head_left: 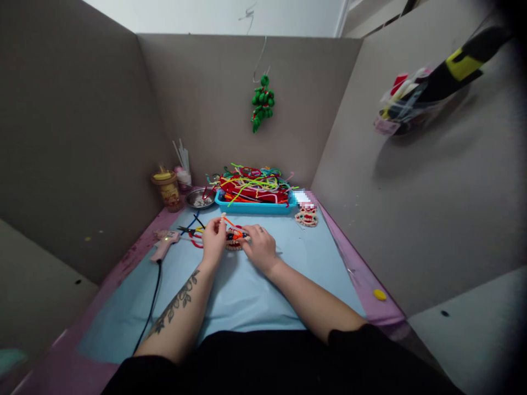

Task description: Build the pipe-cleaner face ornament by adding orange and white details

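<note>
My left hand (214,239) and my right hand (260,247) meet over a small pipe-cleaner craft piece (234,241) lying on the light blue mat (247,291). The left hand's fingers pinch an orange pipe cleaner (229,223) that rises from the piece. My right hand rests on the mat with its fingers curled against the piece's right side. Most of the piece is hidden between the two hands.
A blue tray (253,207) heaped with coloured pipe cleaners stands at the back. Beside it lie a finished craft figure (307,215), a metal bowl (200,198), a yellow cup (168,189). Scissors (190,229) and a pink glue gun (164,242) lie at the left. A green ornament (262,104) hangs above.
</note>
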The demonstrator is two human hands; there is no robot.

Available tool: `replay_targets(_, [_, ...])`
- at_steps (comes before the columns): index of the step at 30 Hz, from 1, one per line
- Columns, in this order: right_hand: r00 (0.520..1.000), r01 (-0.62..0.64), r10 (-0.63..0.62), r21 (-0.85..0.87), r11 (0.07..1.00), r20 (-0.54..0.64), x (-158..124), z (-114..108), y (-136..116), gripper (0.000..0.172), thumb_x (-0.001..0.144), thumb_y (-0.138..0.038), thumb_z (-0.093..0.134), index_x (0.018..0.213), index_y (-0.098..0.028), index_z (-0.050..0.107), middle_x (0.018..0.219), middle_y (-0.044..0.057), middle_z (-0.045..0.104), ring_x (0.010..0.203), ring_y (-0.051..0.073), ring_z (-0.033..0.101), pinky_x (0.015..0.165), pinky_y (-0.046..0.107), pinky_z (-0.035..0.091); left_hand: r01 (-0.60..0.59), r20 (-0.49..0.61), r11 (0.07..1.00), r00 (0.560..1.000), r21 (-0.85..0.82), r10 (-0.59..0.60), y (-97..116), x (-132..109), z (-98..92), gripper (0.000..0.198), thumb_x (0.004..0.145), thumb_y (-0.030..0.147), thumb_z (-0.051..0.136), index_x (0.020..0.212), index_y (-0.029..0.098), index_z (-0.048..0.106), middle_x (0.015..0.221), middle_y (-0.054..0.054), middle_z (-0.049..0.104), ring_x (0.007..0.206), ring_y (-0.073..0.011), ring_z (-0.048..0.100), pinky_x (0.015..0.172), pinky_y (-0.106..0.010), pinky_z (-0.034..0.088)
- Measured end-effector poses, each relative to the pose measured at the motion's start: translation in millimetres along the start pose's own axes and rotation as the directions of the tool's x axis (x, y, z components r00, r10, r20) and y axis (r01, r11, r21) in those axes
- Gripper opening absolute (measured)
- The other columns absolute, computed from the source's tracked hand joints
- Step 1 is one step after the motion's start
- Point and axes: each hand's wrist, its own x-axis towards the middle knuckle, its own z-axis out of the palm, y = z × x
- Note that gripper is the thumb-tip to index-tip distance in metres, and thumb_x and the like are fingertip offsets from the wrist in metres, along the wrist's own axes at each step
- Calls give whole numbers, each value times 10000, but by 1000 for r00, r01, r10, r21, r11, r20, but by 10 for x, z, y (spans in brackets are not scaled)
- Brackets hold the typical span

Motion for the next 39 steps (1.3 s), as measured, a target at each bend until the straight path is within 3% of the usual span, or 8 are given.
replay_targets(13, [993,99,-91,111,989,-75,19,-32,61,248,828,-250,569,1058,-199,646,1005,71,711,916,218,612,840,317,457,4,26,999,1000,-32,-3,12,-22,23,357,786,471,582,922,143,609,755,-45,651,645,-151,598,593,-253,461])
replay_targets(19, [993,80,-67,151,985,-93,38,11,96,275,784,-104,501,952,-222,685,942,42,728,872,197,618,820,308,473,9,70,1000,997,7,-10,1,-29,27,307,812,418,555,939,143,609,789,-66,666,737,-188,637,686,-300,503])
replay_targets(21, [989,79,-51,202,976,-139,65,3,135,257,790,-108,495,926,-217,684,920,44,722,873,193,614,828,311,474,-90,64,991,994,103,84,34,-55,6,308,823,395,548,993,148,619,923,-109,676,898,-228,638,792,-354,505])
replay_targets(25, [979,63,11,349,935,-205,117,-61,199,154,832,-189,516,852,-211,668,871,56,678,851,183,608,809,308,486,-507,200,781,862,366,466,157,-145,-59,348,827,305,572,1160,214,613,1324,-138,541,1333,-304,368,1098,-547,225])
replay_targets(28, [984,88,-11,433,897,-177,130,-107,205,125,845,-219,528,831,-208,653,843,48,637,828,175,596,785,299,486,-643,454,679,753,353,476,210,-198,-76,214,870,273,526,1028,271,670,1141,-67,670,1281,-290,439,1099,-633,46])
replay_targets(30, [992,75,-24,442,894,-122,127,-119,199,133,857,-237,518,862,-202,646,836,47,619,826,180,585,784,305,481,-641,525,697,734,323,431,209,-204,-68,198,889,261,493,954,254,680,996,-45,711,1140,-253,551,1102,-623,67])
replay_targets(35, [999,-45,44,395,918,11,111,-131,229,356,912,-297,438,1236,-190,540,1025,90,572,940,202,571,828,349,483,-567,479,762,787,312,389,166,-160,-62,212,896,266,482,957,211,678,936,-51,719,902,-204,623,1090,-527,238])
replay_targets(39, [999,0,24,473,881,-45,106,-166,269,320,918,-215,424,1158,-235,634,972,65,566,910,173,583,841,328,488,-580,489,782,764,231,422,152,-167,-56,227,891,282,506,990,195,690,923,-70,726,851,-205,633,934,-403,424])
